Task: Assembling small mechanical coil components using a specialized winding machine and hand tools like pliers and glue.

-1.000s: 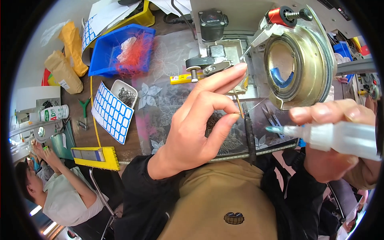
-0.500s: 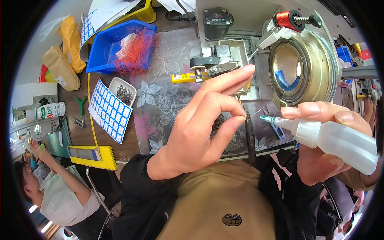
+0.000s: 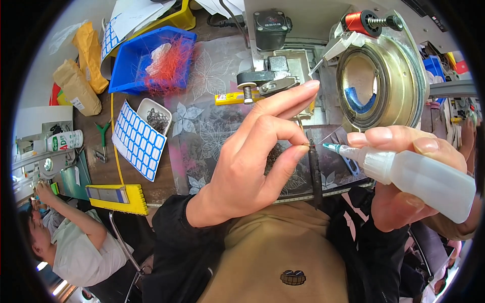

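Note:
My left hand [image 3: 247,161] is closed, thumb and index finger pinching a thin, dark wire-like piece [image 3: 312,145] whose details are too small to make out. Its other fingers stretch toward the machine. In my right hand [image 3: 404,187] lies a translucent white squeeze bottle [image 3: 432,184], tilted on its side with its teal needle tip [image 3: 331,147] pointing left. That tip is very close to the pinched piece; whether they touch I cannot tell. Behind my left fingertips runs a dark upright strip [image 3: 316,177] at the table edge.
A ring-shaped winding machine [image 3: 415,91] with a red wire spool [image 3: 359,23] stands at right. On the left are a blue bin [image 3: 126,68] of red wire scraps, a white dish [image 3: 147,107] of small dark pieces, a label sheet [image 3: 139,141] and green-handled snips [image 3: 103,132]. Another person [image 3: 81,242] sits left.
The bottle in my right hand has shifted slightly left, bringing its needle tip nearer my left fingertips. My left hand keeps its pinch almost in place.

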